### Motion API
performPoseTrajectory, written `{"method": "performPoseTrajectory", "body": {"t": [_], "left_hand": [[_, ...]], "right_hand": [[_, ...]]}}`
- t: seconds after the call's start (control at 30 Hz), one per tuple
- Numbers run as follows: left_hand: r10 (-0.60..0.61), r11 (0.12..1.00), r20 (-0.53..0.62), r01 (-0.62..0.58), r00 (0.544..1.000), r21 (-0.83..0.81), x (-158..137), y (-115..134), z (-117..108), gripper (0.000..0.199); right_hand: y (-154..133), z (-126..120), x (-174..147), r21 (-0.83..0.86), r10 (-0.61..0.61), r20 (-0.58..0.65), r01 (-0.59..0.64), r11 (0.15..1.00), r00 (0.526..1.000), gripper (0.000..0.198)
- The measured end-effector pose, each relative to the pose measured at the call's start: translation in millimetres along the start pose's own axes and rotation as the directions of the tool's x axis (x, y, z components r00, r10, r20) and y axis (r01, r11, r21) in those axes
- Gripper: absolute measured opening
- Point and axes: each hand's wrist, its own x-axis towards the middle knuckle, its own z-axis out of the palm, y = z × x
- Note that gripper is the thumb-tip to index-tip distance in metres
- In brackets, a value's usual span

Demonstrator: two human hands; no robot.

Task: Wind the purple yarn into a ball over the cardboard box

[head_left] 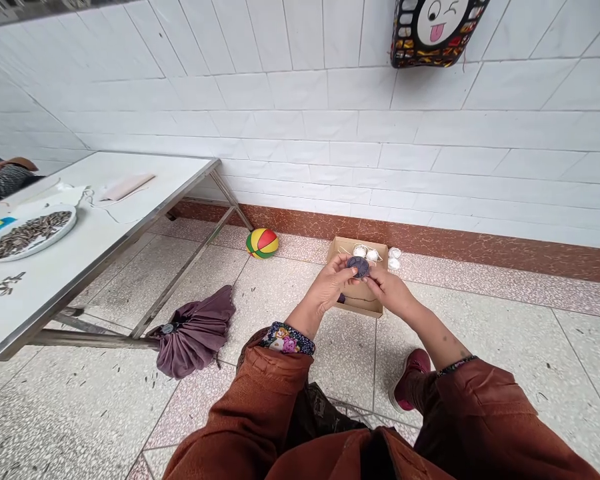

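In front of me, both hands hold a small, round, dark purple-grey piece [359,267]; its exact kind is hard to make out. My left hand [330,283] grips its left edge, with the thumb on its face. The fingers of my right hand [386,287] are closed at its right edge. Below them on the floor lies a shallow cardboard box [367,309], partly hidden by my hands. Inside are white thread balls [373,255], a dark lump [341,299] and a thin cord [363,299].
More white balls [394,259] lie right of the box by the tiled wall [305,160]. A colourful ball [263,243] and a folded purple umbrella [195,333] are near the table [105,250]. The table bears a plate [67,230] of seeds. A black basket [403,50] hangs above.
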Motion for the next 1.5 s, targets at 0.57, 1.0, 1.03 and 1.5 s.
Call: {"method": "performPoseTrajectory", "body": {"t": [0.57,1.0,1.03,1.5], "left_hand": [[-0.034,0.953,0.247,-0.043,0.968,0.301,-9.2,-3.8,-1.7,0.047],[0.163,0.894,-0.004,-0.146,0.987,0.423,-3.0,0.9,-14.1,0.040],[0.139,0.886,0.016,-0.131,0.990,0.444,-3.6,-0.3,-14.1,0.040],[0.059,0.997,0.016,-0.059,0.998,0.043,-5.9,7.3,-6.5,0.046]], "right_hand": [[-12.3,-28.3,11.8,0.265,0.098,-0.148,-0.056,0.963,0.984,0.024],[-33.4,-17.7,-0.4,0.259,-0.083,0.024,0.074,0.963,0.996,0.024],[-33.5,-20.9,1.8,0.249,-0.088,0.000,0.085,0.965,0.996,0.023],[-19.2,14.0,0.4,0.252,0.072,-0.101,-0.044,0.967,0.992,0.023]]}}
